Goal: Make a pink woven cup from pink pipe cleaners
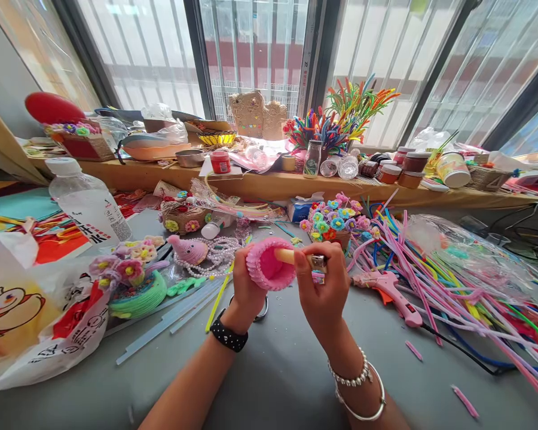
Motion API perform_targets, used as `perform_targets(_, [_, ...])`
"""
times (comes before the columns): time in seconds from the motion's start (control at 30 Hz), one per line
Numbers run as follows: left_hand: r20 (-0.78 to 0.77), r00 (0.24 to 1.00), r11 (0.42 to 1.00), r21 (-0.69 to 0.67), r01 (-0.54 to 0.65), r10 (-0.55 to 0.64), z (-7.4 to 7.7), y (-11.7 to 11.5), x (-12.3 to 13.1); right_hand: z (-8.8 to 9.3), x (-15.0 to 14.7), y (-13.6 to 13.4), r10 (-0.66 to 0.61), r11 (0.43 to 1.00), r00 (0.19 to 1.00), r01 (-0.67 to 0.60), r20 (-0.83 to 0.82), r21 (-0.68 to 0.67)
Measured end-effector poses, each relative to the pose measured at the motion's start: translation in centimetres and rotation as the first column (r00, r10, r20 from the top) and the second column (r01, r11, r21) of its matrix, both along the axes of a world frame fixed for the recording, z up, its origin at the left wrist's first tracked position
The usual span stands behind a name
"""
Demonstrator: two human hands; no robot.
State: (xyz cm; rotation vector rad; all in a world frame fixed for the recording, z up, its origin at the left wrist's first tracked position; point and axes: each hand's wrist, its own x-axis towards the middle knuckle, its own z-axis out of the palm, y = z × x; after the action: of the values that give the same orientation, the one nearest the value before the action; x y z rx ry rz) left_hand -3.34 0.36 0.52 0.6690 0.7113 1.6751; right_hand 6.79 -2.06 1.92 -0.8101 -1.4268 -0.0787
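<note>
My left hand is closed around a small pink fuzzy cup, which looks wound from pipe cleaners. The cup is tilted so its open mouth faces me and to the right. Between the thumb and fingers of my right hand is a pale yellow lighter with a metal head. Its plain end reaches into the cup's mouth; whether it touches the inside wall I cannot tell. Right of my right hand lies a pink glue gun with an orange trigger. Behind my hands stands a pot of fuzzy flowers.
Clear glue sticks and a pink fuzzy figure with beads lie left. Further left are a green flower piece, a bottle and a plastic bag. Loose pipe cleaners spread right, beside the glue gun's cord.
</note>
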Motion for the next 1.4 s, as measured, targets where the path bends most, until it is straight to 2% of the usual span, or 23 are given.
perform_targets(0.07, [0.007,0.997,0.997,0.004,-0.076,0.076,-0.2,0.1,-0.1,0.0,0.0,-0.1,0.018,1.0,1.0,-0.018,-0.009,0.0])
perform_targets(0.1, [0.015,0.998,0.998,0.004,-0.069,0.069,-0.2,0.1,-0.1,0.0,0.0,-0.1,0.033,0.999,0.999,-0.033,0.023,-0.009])
perform_targets(0.23, [0.04,0.994,0.995,-0.006,0.101,-0.101,0.6,-0.2,0.0,-0.2,-0.3,0.2,0.032,0.999,0.976,-0.03,0.217,-0.013])
perform_targets(0.3, [0.026,0.993,0.993,0.003,0.114,-0.115,1.0,-0.3,0.1,-0.2,-0.4,0.3,-0.002,1.0,0.969,0.005,0.247,-0.009])
perform_targets(0.37, [0.005,0.995,0.995,0.014,0.096,-0.096,1.0,-0.4,0.2,-0.2,-0.3,0.3,0.007,0.999,0.98,0.004,0.2,-0.052])
perform_targets(0.47, [-0.023,0.999,0.999,0.043,0.027,-0.026,0.8,-0.3,0.3,-0.1,-0.2,0.2,0.037,0.99,0.999,-0.036,0.002,-0.136])
perform_targets(0.53, [-0.034,0.999,0.999,0.05,0.016,-0.014,0.8,-0.2,0.3,-0.1,-0.1,0.1,0.034,0.99,0.997,-0.044,-0.069,-0.136])
perform_targets(0.67, [-0.055,0.986,0.987,0.037,0.158,-0.156,1.0,-0.3,0.1,-0.1,0.1,0.3,0.057,0.988,0.997,-0.05,0.048,-0.146])
perform_targets(0.7, [-0.076,0.979,0.981,0.04,0.192,-0.189,1.0,-0.4,0.1,-0.2,0.3,0.5,0.073,0.981,0.997,-0.069,0.017,-0.181])
perform_targets(0.77, [-0.17,0.969,0.978,0.076,0.193,-0.178,1.0,-0.5,-0.1,-0.3,0.6,1.0,0.095,0.956,0.975,-0.145,-0.199,-0.256])
perform_targets(0.8, [-0.239,0.963,0.981,0.118,0.156,-0.124,0.9,-0.6,-0.2,-0.4,0.9,1.3,0.105,0.936,0.932,-0.21,-0.346,-0.283])
perform_targets(0.87, [-0.385,0.922,0.966,0.249,0.064,0.038,0.8,-0.8,-0.4,-0.7,1.3,2.0,0.121,0.882,0.78,-0.368,-0.614,-0.294])
perform_targets(0.93, [-0.509,0.829,0.915,0.404,-0.008,0.232,0.5,-0.9,-0.8,-1.3,1.6,2.9,0.141,0.807,0.601,-0.53,-0.786,-0.26])
perform_targets(1.0, [-0.593,0.665,0.822,0.566,-0.056,0.454,0.4,-1.0,-1.1,-2.0,1.7,3.6,0.135,0.708,0.427,-0.673,-0.894,-0.214])
perform_targets(1.07, [-0.592,0.479,0.7,0.711,-0.067,0.648,0.2,-1.1,-1.3,-2.7,1.5,4.2,0.08,0.58,0.266,-0.796,-0.961,-0.172])
perform_targets(1.13, [-0.553,0.361,0.605,0.796,-0.04,0.751,0.2,-1.1,-1.3,-3.4,1.2,4.6,0.008,0.454,0.157,-0.88,-0.988,-0.136])
perform_targets(1.2, [-0.532,0.313,0.561,0.828,-0.002,0.787,0.2,-1.2,-1.2,-3.8,0.7,4.6,-0.014,0.364,0.127,-0.923,-0.992,-0.123])
perform_targets(1.27, [-0.524,0.283,0.537,0.843,0.037,0.803,0.4,-1.3,-1.0,-4.0,0.0,4.4,0.043,0.314,0.175,-0.937,-0.984,-0.153])
perform_targets(1.33, [-0.533,0.254,0.533,0.843,0.074,0.807,0.6,-1.4,-0.8,-4.1,-0.6,4.2,0.159,0.314,0.271,-0.925,-0.949,-0.212])
perform_targets(1.4, [-0.537,0.241,0.535,0.841,0.077,0.809,0.7,-1.5,-0.7,-4.1,-1.1,4.1,0.251,0.35,0.349,-0.902,-0.903,-0.251])
